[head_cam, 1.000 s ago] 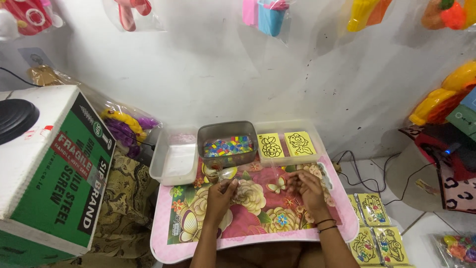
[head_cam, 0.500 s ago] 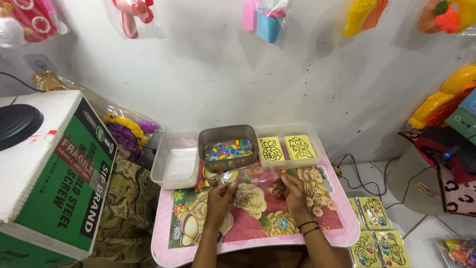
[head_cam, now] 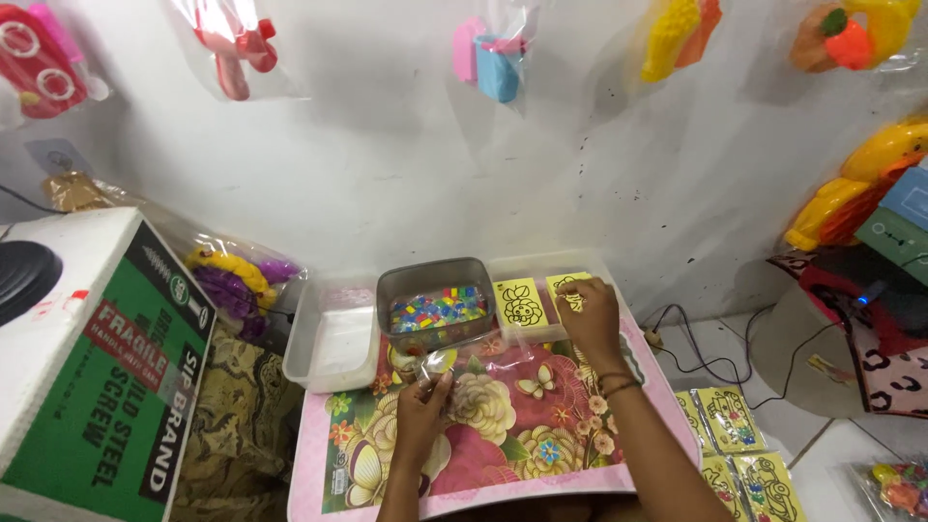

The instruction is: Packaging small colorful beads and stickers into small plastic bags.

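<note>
My left hand pinches a small clear plastic bag over the pink floral table, just in front of a grey tub full of small coloured pieces. My right hand reaches to the far right of the table and rests its fingers on a yellow picture card in a clear tray. A second yellow card lies beside it in the same tray. Whether the right hand grips the card or only touches it is unclear.
An empty white plastic tub stands left of the grey one. A large green and white cardboard box sits at the left. More yellow cards lie on the floor at the right. Bagged toys hang on the wall behind.
My right hand left the middle of the table and moved up and right to the yellow card. My left hand stayed near the grey tub with the clear bag.
</note>
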